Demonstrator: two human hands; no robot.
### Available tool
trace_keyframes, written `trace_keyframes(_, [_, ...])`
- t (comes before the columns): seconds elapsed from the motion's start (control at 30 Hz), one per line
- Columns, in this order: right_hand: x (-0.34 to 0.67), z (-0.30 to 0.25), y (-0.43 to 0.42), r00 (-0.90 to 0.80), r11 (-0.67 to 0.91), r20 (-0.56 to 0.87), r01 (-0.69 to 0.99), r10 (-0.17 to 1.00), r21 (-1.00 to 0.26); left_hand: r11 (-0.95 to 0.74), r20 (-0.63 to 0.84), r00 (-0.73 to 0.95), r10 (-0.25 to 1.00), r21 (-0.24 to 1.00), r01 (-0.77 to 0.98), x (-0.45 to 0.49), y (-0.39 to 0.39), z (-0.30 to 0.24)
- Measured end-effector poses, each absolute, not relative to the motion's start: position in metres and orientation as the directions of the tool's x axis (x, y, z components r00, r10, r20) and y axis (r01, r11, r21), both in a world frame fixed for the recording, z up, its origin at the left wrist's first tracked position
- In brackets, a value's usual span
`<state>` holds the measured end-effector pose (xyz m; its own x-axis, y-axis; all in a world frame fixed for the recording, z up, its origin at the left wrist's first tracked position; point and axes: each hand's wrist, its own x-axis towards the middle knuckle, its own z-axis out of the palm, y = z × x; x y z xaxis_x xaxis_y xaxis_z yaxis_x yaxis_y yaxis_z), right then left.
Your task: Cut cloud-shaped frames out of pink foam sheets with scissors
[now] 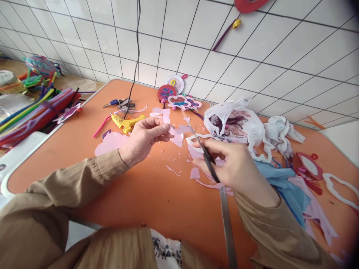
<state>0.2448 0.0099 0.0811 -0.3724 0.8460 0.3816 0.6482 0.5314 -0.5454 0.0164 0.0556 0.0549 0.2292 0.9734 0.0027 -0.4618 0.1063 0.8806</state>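
1. Can see the yellow glue gun on the orange table.
2. Just to the right of the glue gun, pinching pink paper with the left hand.
3. Further right of the glue gun, grasping black-handled scissors with the right hand.
4. Well right of the glue gun, can see a white plastic bag.

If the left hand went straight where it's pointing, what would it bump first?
Probably the scissors in the right hand, just past the pink paper the left hand holds; depth is hard to judge.
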Motion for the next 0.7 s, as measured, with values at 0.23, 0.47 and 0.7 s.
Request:
trace_keyframes(0.23, [0.224,0.071,0.014,-0.118,0.518,0.520,0.413,0.846,-0.749,0.127,-0.019,0.378,0.926,0.956,-0.263,0.022,0.048,0.053])
trace_keyframes(0.47, [0.216,0.063,0.013,-0.170,0.539,0.524,0.444,0.835,-0.715,0.061,0.011,0.452,0.892,0.988,-0.145,0.028,0.042,0.052])
trace_keyframes(0.7, [0.214,0.067,0.011,-0.192,0.561,0.537,0.443,0.821,-0.700,0.018,0.041,0.514,0.857,0.994,-0.109,0.028,0.041,0.056])
